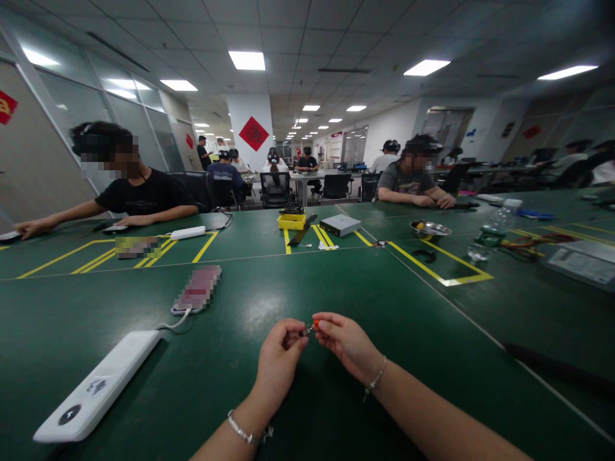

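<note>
Orange piece, just one of it, and there it was at the centre of things, held above the green table! One right hand had it pinched between thumb and forefinger, while one left hand, just across from it, pinched one small metallic piece; fingertips close, though whether the two pieces touched was too small to tell. Two wrists, two bracelets: one silvery bracelet on the left, another bracelet on the right. Over on the left lay one phone, with one white cable running to one long white power bank. Farther out, one yellow bin held dark tangled stuff, with one grey box near it, then one metal bowl and one clear bottle to the right. And across the table, two co-workers sat: one in black, one in grey!
</note>
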`<state>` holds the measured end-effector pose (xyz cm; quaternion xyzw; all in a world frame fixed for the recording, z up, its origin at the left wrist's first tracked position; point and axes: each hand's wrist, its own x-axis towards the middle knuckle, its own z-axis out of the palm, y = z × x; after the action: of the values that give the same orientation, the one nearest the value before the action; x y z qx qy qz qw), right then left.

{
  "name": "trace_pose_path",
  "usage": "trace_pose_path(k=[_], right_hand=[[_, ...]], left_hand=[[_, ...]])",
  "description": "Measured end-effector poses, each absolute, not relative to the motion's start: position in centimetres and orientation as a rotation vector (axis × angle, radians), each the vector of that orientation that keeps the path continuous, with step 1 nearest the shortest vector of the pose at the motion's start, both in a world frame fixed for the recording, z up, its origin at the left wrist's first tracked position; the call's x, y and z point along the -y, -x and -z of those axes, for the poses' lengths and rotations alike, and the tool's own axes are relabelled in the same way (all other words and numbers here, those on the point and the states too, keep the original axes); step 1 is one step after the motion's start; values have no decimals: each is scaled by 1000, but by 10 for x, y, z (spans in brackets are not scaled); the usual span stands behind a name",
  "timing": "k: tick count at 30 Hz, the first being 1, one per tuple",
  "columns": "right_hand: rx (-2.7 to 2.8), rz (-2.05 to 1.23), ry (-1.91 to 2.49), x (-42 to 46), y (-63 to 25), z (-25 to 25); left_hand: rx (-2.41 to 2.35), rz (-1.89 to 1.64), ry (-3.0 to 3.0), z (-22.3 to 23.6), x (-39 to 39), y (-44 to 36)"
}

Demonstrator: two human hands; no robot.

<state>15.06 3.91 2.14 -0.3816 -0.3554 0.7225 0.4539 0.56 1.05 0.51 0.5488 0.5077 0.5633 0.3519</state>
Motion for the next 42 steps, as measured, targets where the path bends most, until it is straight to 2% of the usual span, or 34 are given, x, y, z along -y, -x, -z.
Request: trace_pose_path(k=[9, 18, 28, 32, 38, 42], right_hand=[[975, -1600, 1026, -31, -137, -17], [1107, -1583, 1012, -26, -136, -17], [1182, -1516, 1089, -32, -138, -19], [1315, -1208, 1230, -62, -170, -27], [1364, -253, 1955, -111, -307, -26], [1197, -178, 2351, -114, -381, -16]], left_hand=[[-1482, -1482, -1735, -8, -3, -7], [-1524, -1529, -1701, -10, -3, -3], [-1439, -1382, -1810, -4, -4, -5], [-1500, -1320, -1862, -1, -8, 0], [-1802, -1161, -1756, 4, -18, 14], [-1872, -1070, -1743, 7, -20, 14]])
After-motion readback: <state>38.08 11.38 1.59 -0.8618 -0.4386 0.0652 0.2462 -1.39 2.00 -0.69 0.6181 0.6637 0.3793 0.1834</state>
